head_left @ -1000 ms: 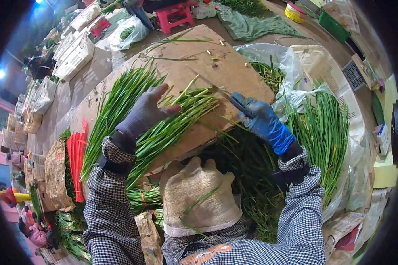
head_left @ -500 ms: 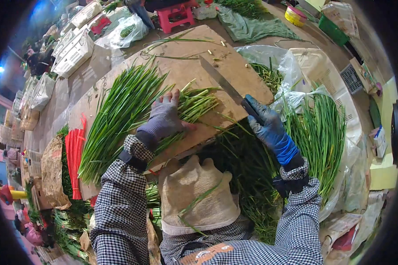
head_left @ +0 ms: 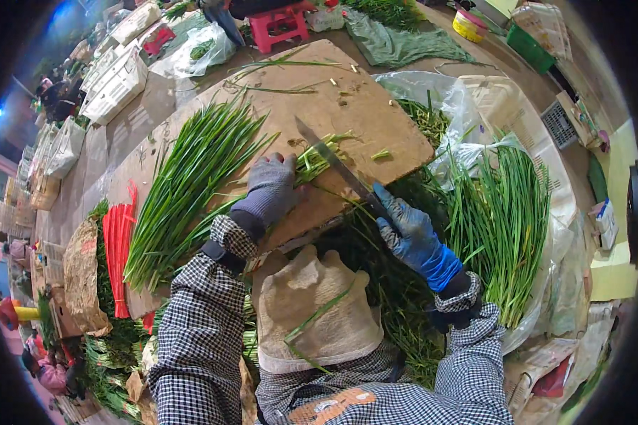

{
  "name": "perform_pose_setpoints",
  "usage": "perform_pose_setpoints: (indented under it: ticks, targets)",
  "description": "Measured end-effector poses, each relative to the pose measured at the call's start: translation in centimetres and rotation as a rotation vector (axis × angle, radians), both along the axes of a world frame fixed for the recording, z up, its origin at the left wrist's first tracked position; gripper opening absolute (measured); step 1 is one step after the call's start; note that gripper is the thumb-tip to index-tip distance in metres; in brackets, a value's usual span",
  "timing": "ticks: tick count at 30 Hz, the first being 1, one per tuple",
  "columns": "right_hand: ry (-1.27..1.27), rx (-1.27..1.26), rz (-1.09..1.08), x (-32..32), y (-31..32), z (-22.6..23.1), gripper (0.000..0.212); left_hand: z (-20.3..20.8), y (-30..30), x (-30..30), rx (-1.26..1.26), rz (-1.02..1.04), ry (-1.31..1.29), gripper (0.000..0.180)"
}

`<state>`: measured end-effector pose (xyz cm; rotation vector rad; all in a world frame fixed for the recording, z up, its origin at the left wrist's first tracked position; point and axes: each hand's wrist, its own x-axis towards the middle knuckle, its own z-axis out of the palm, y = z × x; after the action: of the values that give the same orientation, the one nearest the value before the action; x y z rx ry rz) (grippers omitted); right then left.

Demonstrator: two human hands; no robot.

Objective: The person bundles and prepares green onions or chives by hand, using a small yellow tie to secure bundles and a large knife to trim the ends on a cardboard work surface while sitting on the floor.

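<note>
My left hand, in a grey glove, is closed over a small bunch of garlic chives on a wooden board. Their pale cut ends point right, out past my fingers. My right hand, in a blue glove, grips a long knife by its dark handle. The blade slants up and left across the bunch, close to my left fingers. A short cut-off piece lies on the board right of the blade. Beside my left hand, a large pile of chives spreads over the board's left part.
Red ties lie at the board's left edge. Right of my right hand stands a big bundle of chives in clear plastic. Loose greens fill the space below the board's front edge. A pink stool stands beyond the board.
The knife has moved left, its blade now over the bunch near my left hand. My left fingers have drawn in around the stalks. A cut-off piece now lies on the board's right side.
</note>
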<state>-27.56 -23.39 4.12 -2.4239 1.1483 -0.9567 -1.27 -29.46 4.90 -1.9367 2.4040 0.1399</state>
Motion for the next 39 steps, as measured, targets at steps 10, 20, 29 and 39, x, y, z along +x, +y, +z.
perform_pose_setpoints:
  ticks: [10, 20, 29, 39]
  targets:
    - [0.158, 0.001, -0.018, 0.6, 0.7, 0.4, 0.065, -0.5, 0.3, -0.5, -0.027, 0.003, -0.087, 0.061]
    - [0.195, 0.070, -0.056, 0.8, 1.3, 0.1, 0.062, -0.5, 0.1, -0.4, -0.018, -0.006, -0.077, 0.060]
    - [0.043, 0.112, 0.111, 0.1, -0.2, 0.2, 0.058, -2.4, -0.3, 0.3, -0.071, -0.038, -0.097, 0.062]
    - [0.034, 0.268, 0.036, 4.3, -6.0, -2.7, 0.050, -3.5, -0.3, 0.2, -0.113, -0.059, -0.088, 0.058]
